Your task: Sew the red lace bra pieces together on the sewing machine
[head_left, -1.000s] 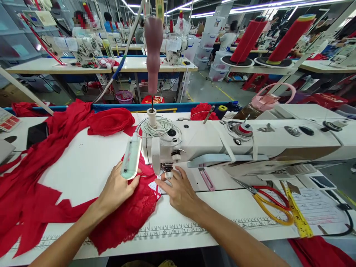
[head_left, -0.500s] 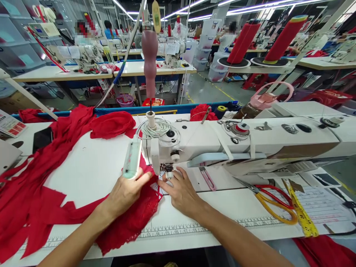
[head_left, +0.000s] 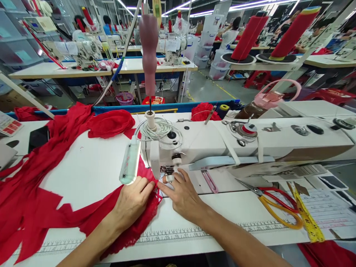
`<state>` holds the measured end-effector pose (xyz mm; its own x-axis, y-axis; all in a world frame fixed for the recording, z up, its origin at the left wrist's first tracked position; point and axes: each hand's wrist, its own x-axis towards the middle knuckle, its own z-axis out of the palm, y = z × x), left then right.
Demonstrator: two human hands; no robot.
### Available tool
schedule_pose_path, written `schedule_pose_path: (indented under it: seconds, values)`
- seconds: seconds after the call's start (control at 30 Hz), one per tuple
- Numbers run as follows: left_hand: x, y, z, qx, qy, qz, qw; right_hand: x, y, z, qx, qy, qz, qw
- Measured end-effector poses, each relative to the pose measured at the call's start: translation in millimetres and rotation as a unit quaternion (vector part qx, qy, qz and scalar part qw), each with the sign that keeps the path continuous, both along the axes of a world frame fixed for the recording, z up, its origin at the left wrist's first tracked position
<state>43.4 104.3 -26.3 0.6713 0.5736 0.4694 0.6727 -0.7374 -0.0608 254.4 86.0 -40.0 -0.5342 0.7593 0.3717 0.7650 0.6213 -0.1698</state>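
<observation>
- Two hands work at the needle end of a white industrial sewing machine (head_left: 222,142), which stands on a white counter (head_left: 83,167).
- Left hand (head_left: 133,202): palm down, fingers loosely curled and close together, pressing flat on a red lace fabric piece (head_left: 141,222). It is not clamped round anything.
- Right hand (head_left: 182,194): palm down, fingers spread a little, tips just beside the metal presser foot (head_left: 167,173). The index tip appears to touch the fabric edge there. Nothing is gripped.
- Fabric position: the far edge is tucked under the presser foot, between the two hands. The bulk lies on the near side, trailing under the left forearm towards the printed ruler strip (head_left: 178,234) on the counter's front edge.
- Needle: too small to tell whether it is up or down.
- Progress (judgement): the piece is fed in and seated at the foot, so placing looks done. Most of the lace lies on the near side of the foot, so the greater part of the stitching appears left. No finished seam can be made out.
- Surroundings:
  - A pale green tubular lamp (head_left: 129,163) hangs just above the left hand.
  - A loose heap of red fabric strips (head_left: 27,193) spreads over the left of the counter.
  - Yellow-and-red-handled scissors (head_left: 278,211) and a yellow tape measure (head_left: 308,218) lie well to the right, untouched.
</observation>
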Motion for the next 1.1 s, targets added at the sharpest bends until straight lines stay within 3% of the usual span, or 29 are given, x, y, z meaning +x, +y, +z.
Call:
schedule_pose_path:
  seconds: [0.13,0.23,0.37,0.47,0.53,0.63,0.77,1.1]
  values:
    - [-2.0,-0.1,-0.3,-0.009,-0.037,-0.008,0.999,0.4,-0.1,-0.2,0.000,-0.012,-0.003,1.000]
    - [-5.1,3.2,0.6,-0.086,-0.100,0.032,0.991,0.8,0.1,-0.4,-0.006,-0.015,-0.003,1.000]
    - [-10.5,14.5,0.7,-0.217,-0.198,0.120,0.948,1.0,-0.2,-0.1,0.003,-0.016,-0.003,1.000]
    - [-13.0,20.0,2.7,-0.263,-0.219,0.145,0.929,0.8,-0.6,-0.3,0.011,-0.021,-0.005,1.000]
    - [-12.0,18.0,5.2,-0.237,-0.180,0.107,0.949,0.6,-0.7,-1.0,0.014,-0.021,-0.005,1.000]
    - [-6.1,7.9,7.4,-0.110,-0.066,0.027,0.991,0.2,-0.3,-2.7,0.024,-0.019,-0.006,1.000]
    - [0.7,-4.6,3.0,0.025,0.026,-0.005,0.999,-0.6,0.5,-3.9,0.039,-0.013,-0.009,0.999]
    - [-3.3,-2.3,-7.6,0.009,0.001,0.004,1.000,-0.3,-0.2,-3.1,0.004,-0.024,-0.013,1.000]
